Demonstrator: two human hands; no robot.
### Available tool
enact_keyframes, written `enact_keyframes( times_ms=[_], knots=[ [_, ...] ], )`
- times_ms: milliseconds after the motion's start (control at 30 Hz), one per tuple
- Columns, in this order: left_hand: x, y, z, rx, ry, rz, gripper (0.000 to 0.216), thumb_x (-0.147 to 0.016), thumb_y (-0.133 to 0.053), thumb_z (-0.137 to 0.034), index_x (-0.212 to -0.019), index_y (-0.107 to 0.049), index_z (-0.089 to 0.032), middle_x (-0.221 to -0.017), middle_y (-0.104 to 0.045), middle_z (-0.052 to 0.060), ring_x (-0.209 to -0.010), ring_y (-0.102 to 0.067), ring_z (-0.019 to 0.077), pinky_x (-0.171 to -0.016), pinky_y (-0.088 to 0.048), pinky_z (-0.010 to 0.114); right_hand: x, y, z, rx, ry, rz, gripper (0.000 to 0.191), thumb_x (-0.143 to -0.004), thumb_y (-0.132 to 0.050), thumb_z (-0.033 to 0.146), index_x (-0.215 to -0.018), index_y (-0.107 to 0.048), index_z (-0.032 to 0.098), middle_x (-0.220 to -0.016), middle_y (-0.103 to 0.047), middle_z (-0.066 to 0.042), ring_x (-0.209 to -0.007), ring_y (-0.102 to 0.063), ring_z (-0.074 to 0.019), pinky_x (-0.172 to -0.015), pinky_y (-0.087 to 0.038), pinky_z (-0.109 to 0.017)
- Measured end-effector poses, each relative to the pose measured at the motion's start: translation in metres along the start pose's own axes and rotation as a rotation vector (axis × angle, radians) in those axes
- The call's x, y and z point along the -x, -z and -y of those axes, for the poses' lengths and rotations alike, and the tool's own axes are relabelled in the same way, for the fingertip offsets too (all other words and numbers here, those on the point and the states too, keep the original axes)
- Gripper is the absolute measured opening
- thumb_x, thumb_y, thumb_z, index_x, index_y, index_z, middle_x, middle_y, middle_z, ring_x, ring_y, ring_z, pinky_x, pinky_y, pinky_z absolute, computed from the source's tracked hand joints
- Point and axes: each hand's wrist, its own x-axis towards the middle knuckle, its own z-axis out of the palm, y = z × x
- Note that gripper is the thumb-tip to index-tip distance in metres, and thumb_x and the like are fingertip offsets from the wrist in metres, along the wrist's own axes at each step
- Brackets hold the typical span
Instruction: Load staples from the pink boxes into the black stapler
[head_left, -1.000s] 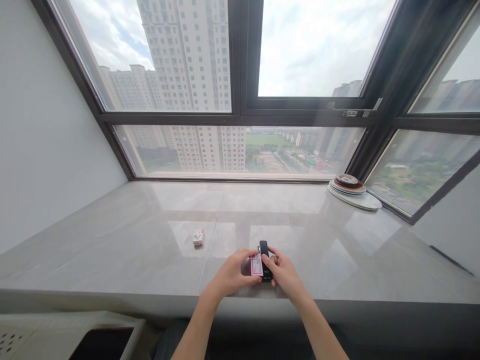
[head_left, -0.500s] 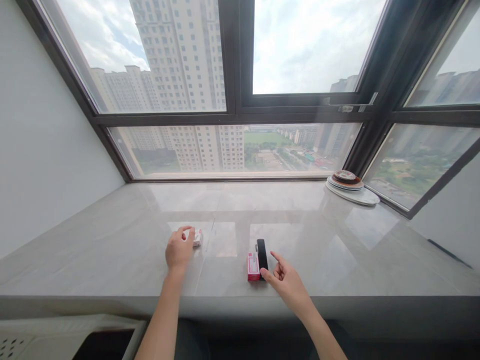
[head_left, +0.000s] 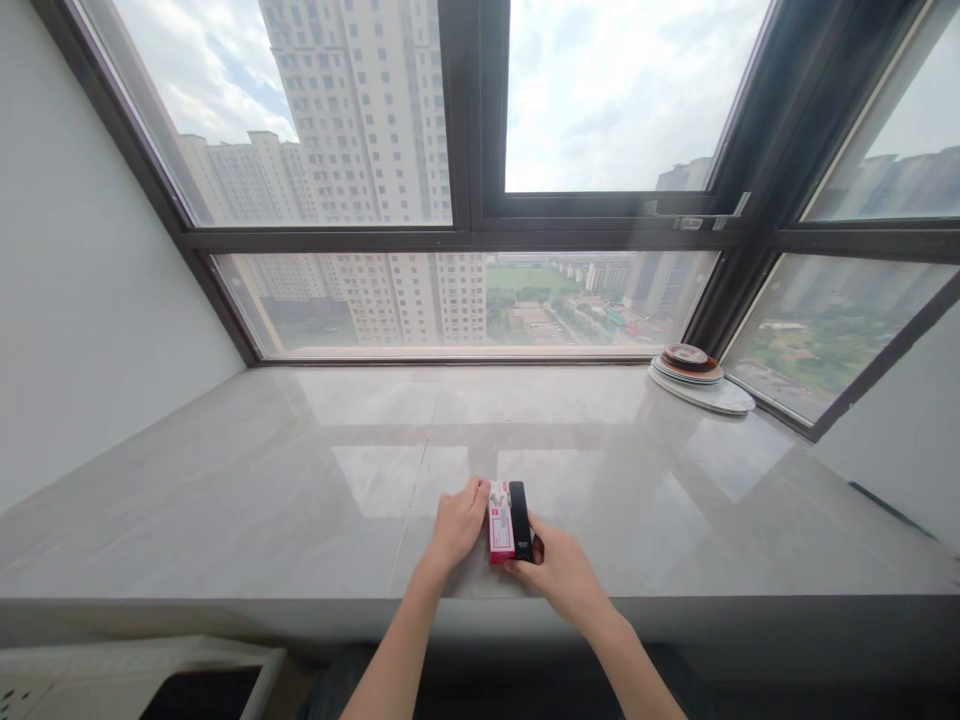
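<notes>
A black stapler (head_left: 520, 522) lies lengthwise on the grey stone ledge. Against its left side is a pink-and-white box (head_left: 502, 532), with a smaller white-and-red box (head_left: 499, 491) at that box's far end. My left hand (head_left: 459, 520) is closed, its fingertips pinching the left side of the small box. From the right, my right hand (head_left: 559, 565) grips the stapler: fingers along its right side, thumb at the near end by the pink-and-white box. Part of the small box's left side is hidden by my left fingertips.
A stack of plates (head_left: 694, 375) stands in the back right corner by the window frame. The ledge's front edge (head_left: 300, 600) runs just before my forearms. Below left is a white perforated container (head_left: 135, 665). A dark strip (head_left: 889, 512) lies along the right wall.
My left hand has carried the small box rightward, up to the pink-and-white box and stapler. My right hand, apart from the stapler's side before, has closed in on it.
</notes>
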Motion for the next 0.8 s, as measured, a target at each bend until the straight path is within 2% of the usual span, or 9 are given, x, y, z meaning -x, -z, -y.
enact_keyframes(
  times_ms=[133, 267, 367, 533, 667, 800],
  knots=[
    [0.007, -0.016, -0.016, -0.021, -0.016, -0.003, 0.040, -0.107, -0.021, -0.045, -0.117, -0.054, -0.025, -0.084, -0.072, 0.004, -0.085, -0.071, 0.0228, -0.087, -0.037, 0.035, -0.003, 0.005, -0.003, -0.011, -0.003, 0.043, 0.057, -0.070, -0.075, 0.027, -0.127, -0.066, 0.027, -0.062, -0.055, 0.006, -0.058, -0.043, -0.0132, -0.056, -0.030, -0.022],
    [-0.004, -0.039, -0.034, -0.059, -0.011, 0.011, 0.038, -0.107, -0.023, -0.042, -0.122, -0.053, -0.023, -0.095, -0.074, 0.012, -0.091, -0.071, 0.0259, -0.087, -0.036, 0.039, -0.006, 0.029, -0.018, -0.042, -0.022, 0.049, 0.050, -0.069, -0.075, 0.029, -0.118, -0.071, 0.022, -0.066, -0.059, 0.004, -0.061, -0.045, -0.0139, -0.058, -0.033, -0.023],
    [-0.021, -0.067, -0.062, -0.069, -0.012, 0.042, 0.040, -0.107, -0.022, -0.041, -0.124, -0.052, -0.020, -0.096, -0.074, 0.017, -0.096, -0.070, 0.0291, -0.089, -0.035, 0.042, -0.009, 0.064, -0.039, -0.053, -0.050, 0.011, 0.050, -0.065, -0.078, 0.030, -0.113, -0.074, 0.021, -0.067, -0.061, 0.004, -0.064, -0.048, -0.0160, -0.061, -0.038, -0.024],
    [-0.051, -0.121, -0.135, -0.056, -0.051, 0.118, 0.050, -0.107, -0.017, -0.042, -0.126, -0.051, -0.010, -0.104, -0.071, 0.027, -0.101, -0.069, 0.0340, -0.094, -0.033, 0.048, -0.011, 0.145, -0.085, -0.060, -0.120, -0.025, 0.046, -0.059, -0.082, 0.036, -0.101, -0.076, 0.017, -0.073, -0.068, 0.000, -0.073, -0.057, -0.0212, -0.068, -0.045, -0.028],
    [-0.072, -0.154, -0.191, -0.041, -0.062, 0.176, 0.053, -0.106, -0.018, -0.044, -0.128, -0.050, -0.007, -0.108, -0.070, 0.026, -0.105, -0.069, 0.0346, -0.097, -0.033, 0.049, -0.013, 0.206, -0.119, -0.041, -0.165, 0.063, 0.058, -0.062, -0.081, 0.045, -0.110, -0.073, 0.015, -0.093, -0.073, -0.003, -0.086, -0.062, -0.0230, -0.077, -0.049, -0.030],
    [-0.085, -0.172, -0.225, -0.019, -0.057, 0.230, 0.057, -0.105, -0.018, -0.045, -0.133, -0.047, -0.006, -0.111, -0.070, 0.026, -0.108, -0.068, 0.0344, -0.100, -0.033, 0.049, -0.016, 0.240, -0.135, -0.011, -0.196, 0.100, 0.069, -0.061, -0.081, 0.053, -0.116, -0.070, 0.014, -0.101, -0.074, -0.005, -0.093, -0.063, -0.0249, -0.083, -0.050, -0.032]
  ],
)
